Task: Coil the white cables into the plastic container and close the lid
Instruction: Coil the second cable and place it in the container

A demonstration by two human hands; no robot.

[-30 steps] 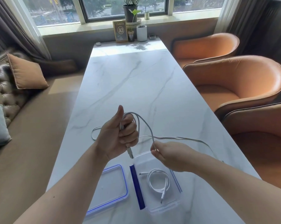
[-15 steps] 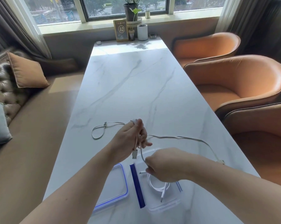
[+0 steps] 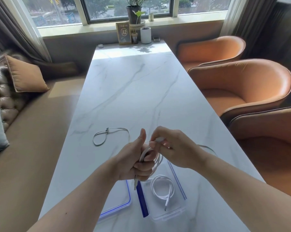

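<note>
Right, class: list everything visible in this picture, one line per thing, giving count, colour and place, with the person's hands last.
Table: one, white marble, centre.
Container: one, clear, blue clips, near edge.
Coiled cable: one, white, inside container.
Lid: one, clear, blue rim, left of container.
Held cable: one, white, looped in the hands.
Loose cable: one, grey, on table, left.
Armchairs: three, orange, right.
Sofa: one, brown, left.
Cushion: one, orange, on sofa.
A2 sign: one, far end.
Left hand: gripping coil.
Right hand: pinching cable.
</note>
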